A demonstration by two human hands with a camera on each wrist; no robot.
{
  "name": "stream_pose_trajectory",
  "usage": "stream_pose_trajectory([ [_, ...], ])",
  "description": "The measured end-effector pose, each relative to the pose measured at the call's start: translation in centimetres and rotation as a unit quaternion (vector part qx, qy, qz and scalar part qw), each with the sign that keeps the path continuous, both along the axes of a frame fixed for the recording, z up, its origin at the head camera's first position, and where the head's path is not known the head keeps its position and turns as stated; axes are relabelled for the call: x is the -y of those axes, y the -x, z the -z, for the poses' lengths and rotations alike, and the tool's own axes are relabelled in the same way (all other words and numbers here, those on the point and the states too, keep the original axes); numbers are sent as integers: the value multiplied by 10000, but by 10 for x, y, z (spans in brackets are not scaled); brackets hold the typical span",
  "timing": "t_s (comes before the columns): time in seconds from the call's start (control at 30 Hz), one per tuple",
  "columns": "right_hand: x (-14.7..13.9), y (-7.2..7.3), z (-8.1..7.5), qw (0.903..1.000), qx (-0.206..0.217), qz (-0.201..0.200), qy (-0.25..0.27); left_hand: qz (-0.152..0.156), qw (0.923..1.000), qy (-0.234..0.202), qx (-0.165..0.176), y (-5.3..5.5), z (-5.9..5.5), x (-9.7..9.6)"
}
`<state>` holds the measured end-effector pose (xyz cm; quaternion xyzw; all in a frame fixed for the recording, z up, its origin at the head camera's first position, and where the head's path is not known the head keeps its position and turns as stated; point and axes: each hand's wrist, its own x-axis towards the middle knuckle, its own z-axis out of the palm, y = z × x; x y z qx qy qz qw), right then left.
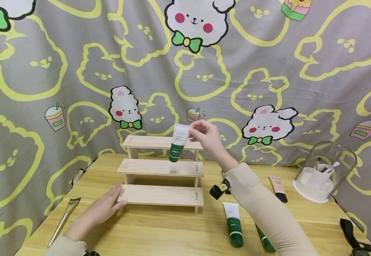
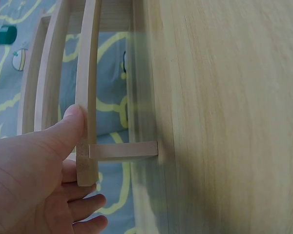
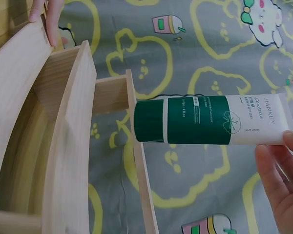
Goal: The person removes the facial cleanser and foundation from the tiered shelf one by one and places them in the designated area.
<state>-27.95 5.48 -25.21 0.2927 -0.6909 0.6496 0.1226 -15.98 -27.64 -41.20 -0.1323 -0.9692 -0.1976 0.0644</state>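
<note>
Between thumb and fingertips, my right hand (image 1: 207, 137) pinches the flat crimped end of a white and green squeeze tube (image 1: 178, 143). The tube hangs cap down, slightly tilted, in front of the upper tiers of a wooden three-tier display shelf (image 1: 161, 195). In the right wrist view the tube (image 3: 210, 120) shows printed lettering and a leaf drawing, with its dark green cap near the top tier's board. My left hand (image 1: 103, 206) holds the left end of the bottom tier; in the left wrist view its thumb (image 2: 68, 127) lies against the board's edge.
Right of the shelf lie a second green tube (image 1: 234, 224) and a third (image 1: 264, 239), partly under my sleeve. Farther right are a beige BB tube (image 1: 277, 188), a domed brush holder (image 1: 314, 179) and black glasses (image 1: 353, 236). A gold-coloured tool (image 1: 64, 220) lies at left.
</note>
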Motion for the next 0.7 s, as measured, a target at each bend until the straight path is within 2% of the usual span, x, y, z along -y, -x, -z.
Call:
stream_pose_trajectory([
  [0.4, -66, -14, 15, 9989, 271, 331, -199, -7, 10000, 6, 6, 0, 1, 0],
  [0.7, -108, -22, 19, 9968, 442, 552, -374, 39, 10000, -31, 71, 1, 0, 0],
])
